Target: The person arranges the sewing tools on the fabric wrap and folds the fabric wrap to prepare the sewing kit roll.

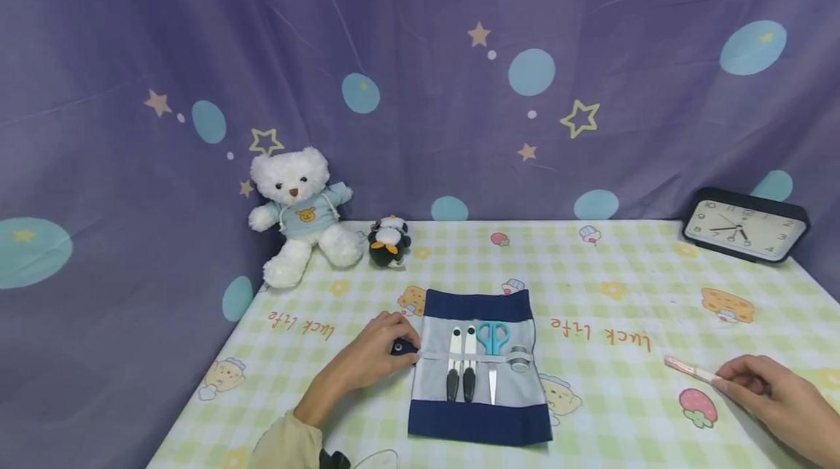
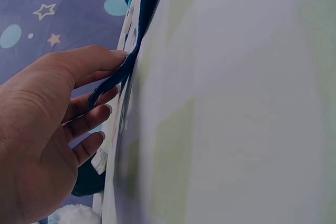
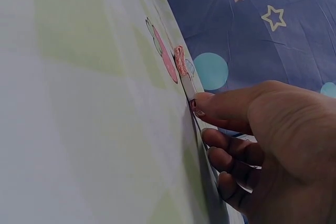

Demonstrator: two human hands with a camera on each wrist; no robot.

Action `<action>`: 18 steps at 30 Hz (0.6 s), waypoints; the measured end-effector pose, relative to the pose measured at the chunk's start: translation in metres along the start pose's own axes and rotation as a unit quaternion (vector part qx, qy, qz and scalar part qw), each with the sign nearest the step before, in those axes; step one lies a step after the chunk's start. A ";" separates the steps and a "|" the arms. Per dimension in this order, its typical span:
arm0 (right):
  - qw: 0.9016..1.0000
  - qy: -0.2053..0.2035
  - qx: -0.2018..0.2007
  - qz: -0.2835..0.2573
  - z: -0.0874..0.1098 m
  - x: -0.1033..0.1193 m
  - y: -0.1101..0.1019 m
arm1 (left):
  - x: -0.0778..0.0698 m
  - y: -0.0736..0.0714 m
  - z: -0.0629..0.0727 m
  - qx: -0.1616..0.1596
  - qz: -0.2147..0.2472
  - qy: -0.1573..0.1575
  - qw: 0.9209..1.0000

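Observation:
An unfolded navy-and-grey sewing pouch (image 1: 479, 421) lies flat on the table. Its elastic band (image 1: 436, 357) holds two slim white tools with black ends (image 1: 469, 363), teal-handled scissors (image 1: 494, 336) and a small grey thread spool (image 1: 520, 358). At the pouch's left edge, my left hand (image 1: 370, 352) pinches the navy snap tab (image 2: 111, 80) between thumb and index finger, the other fingers loosely bent. Well to the right, my right hand (image 1: 777, 389) pinches one end of a skein of pink thread (image 3: 180, 60) with a white band, low over the tablecloth.
A white teddy bear (image 1: 305, 214) in a blue hoodie sits at the back left beside a small penguin plush (image 1: 389, 241). At the back right stands a black-framed clock (image 1: 747, 227). A checked cloth (image 1: 630, 279) covers the table, and a purple curtain (image 1: 420, 9) hangs behind.

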State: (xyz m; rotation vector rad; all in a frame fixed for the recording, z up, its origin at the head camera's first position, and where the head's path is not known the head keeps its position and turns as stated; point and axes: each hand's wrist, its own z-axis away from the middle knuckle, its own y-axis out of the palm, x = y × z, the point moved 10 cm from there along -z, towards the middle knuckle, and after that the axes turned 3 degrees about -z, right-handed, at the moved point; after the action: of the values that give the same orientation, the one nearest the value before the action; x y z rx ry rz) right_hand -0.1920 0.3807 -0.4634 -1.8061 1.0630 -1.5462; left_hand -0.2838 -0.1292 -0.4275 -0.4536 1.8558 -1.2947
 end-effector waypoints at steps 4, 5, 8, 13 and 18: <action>1.000 -0.009 0.004 -0.007 0.004 0.002 -0.001 | 0.000 0.002 0.002 0.006 0.004 -0.006 1.000; 1.000 -0.010 0.007 -0.011 0.005 0.003 -0.001 | 0.000 0.002 0.002 0.008 0.005 -0.005 1.000; 1.000 -0.007 0.020 -0.019 0.004 0.006 -0.001 | 0.001 -0.001 0.000 0.013 0.005 -0.005 1.000; 0.999 -0.005 0.028 -0.016 0.000 0.011 -0.005 | 0.000 -0.004 -0.005 0.014 0.006 0.003 1.000; 0.999 0.007 0.038 -0.015 0.004 0.010 -0.006 | -0.004 0.000 -0.003 0.021 0.015 0.002 1.000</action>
State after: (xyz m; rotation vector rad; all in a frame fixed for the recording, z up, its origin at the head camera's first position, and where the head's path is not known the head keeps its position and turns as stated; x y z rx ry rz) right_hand -0.1861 0.3758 -0.4538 -1.7708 0.9749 -1.5962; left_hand -0.2839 -0.1242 -0.4252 -0.3992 1.8275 -1.3134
